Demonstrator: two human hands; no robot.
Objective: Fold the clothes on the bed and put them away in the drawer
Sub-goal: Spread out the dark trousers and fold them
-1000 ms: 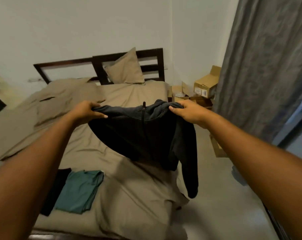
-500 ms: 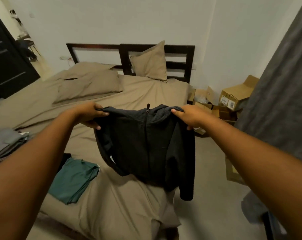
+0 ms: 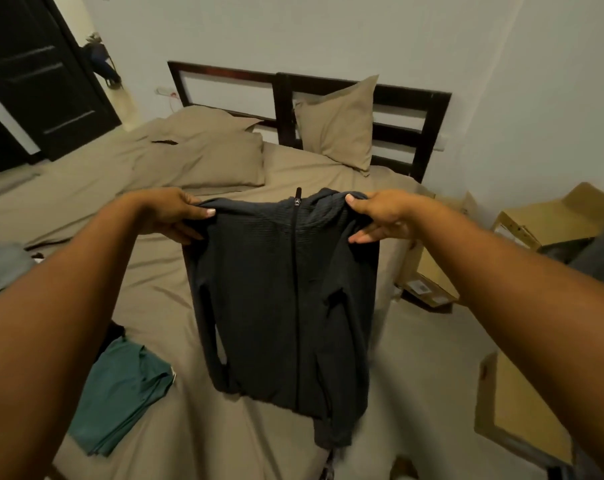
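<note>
the left hand pinches one shoulder of a dark zip-up hooded jacket, the right hand the other. the jacket hangs flat below both grips, zip facing the camera, over the tan bed, beside a folded teal garment.

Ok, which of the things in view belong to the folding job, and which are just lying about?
Job: dark zip jacket, held up at the shoulders by left hand and right hand; teal garment on the bed; grey clothes at the left edge.
Lying about: pillows, headboard, cardboard boxes beside the bed.
</note>
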